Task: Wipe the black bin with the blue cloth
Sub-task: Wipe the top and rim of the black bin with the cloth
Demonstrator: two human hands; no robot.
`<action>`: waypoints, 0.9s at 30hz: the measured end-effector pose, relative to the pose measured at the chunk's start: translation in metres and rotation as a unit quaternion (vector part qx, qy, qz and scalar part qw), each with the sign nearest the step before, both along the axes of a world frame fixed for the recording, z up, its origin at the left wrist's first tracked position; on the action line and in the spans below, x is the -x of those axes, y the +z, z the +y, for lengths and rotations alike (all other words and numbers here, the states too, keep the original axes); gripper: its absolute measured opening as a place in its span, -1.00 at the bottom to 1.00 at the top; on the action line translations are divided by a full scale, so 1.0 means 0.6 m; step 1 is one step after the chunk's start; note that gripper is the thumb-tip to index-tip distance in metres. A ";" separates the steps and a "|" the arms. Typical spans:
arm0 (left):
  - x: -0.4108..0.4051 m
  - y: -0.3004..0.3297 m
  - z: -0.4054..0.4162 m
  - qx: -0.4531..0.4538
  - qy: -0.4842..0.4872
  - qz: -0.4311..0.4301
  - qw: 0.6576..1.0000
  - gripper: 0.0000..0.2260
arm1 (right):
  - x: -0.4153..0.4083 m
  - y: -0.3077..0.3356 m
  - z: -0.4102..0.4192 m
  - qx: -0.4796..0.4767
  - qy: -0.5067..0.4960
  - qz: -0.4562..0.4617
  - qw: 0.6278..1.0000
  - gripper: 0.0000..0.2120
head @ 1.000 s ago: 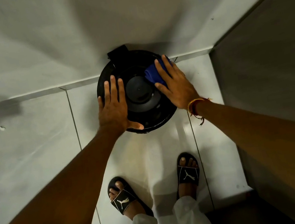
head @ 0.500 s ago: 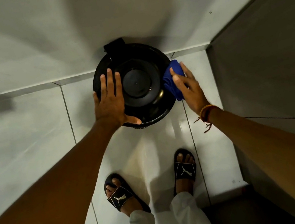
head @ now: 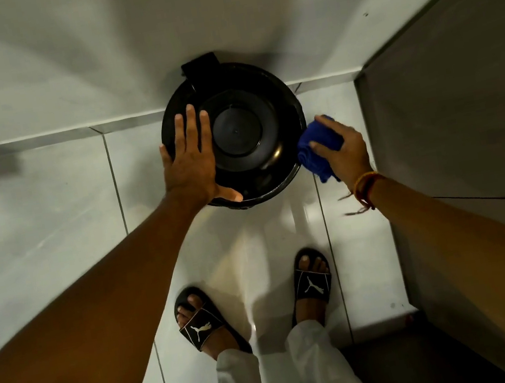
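Note:
A round black bin [head: 244,129] with a closed lid stands on the white tiled floor against the wall, seen from straight above. My left hand [head: 190,165] lies flat on the left part of the lid, fingers spread, thumb at the front rim. My right hand [head: 343,151] grips a folded blue cloth [head: 316,150] and presses it against the bin's right outer side, just below the rim.
A dark grey panel [head: 466,122] rises close to the right of the bin, leaving a narrow gap. The white wall [head: 120,46] is directly behind. My feet in black slides [head: 312,285] stand on the floor tiles [head: 47,209] in front of the bin.
My right hand has carried the blue cloth off the top of the lid, over the right rim and down onto the bin's right side. The left hand has stayed on the lid.

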State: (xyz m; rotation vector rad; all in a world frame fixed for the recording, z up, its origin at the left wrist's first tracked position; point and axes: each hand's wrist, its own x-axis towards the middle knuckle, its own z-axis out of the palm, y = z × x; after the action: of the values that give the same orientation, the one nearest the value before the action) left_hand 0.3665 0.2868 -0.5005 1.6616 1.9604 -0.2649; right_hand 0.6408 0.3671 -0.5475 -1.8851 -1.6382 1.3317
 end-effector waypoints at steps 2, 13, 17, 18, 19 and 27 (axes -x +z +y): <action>0.000 -0.001 -0.001 -0.003 -0.002 -0.005 1.000 0.41 | -0.008 -0.002 -0.029 -0.008 -0.015 -0.012 1.000 -0.42; 0.005 -0.013 -0.003 -0.007 0.003 -0.010 1.000 0.41 | 0.113 0.005 -0.158 -0.044 -0.193 0.028 0.980 -0.49; 0.009 -0.020 -0.001 -0.009 0.011 -0.012 1.000 0.42 | 0.173 0.008 -0.225 -0.011 -0.229 0.064 0.971 -0.51; 0.010 -0.019 0.000 -0.006 0.014 -0.011 1.000 0.42 | 0.192 0.009 -0.238 -0.004 -0.242 0.071 0.968 -0.50; 0.009 -0.020 0.000 -0.002 0.015 -0.011 1.000 0.43 | 0.211 0.011 -0.250 0.008 -0.254 0.076 0.964 -0.49; 0.036 0.001 0.000 0.006 0.063 -0.111 0.992 0.05 | 0.236 0.057 -0.350 0.154 -0.209 0.151 0.954 -0.44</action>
State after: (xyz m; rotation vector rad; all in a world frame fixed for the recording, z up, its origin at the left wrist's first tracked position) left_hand 0.3447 0.2869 -0.5002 1.4842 1.8812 -0.0427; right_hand 0.4990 0.1572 -0.5132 -1.9286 -0.8615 1.6462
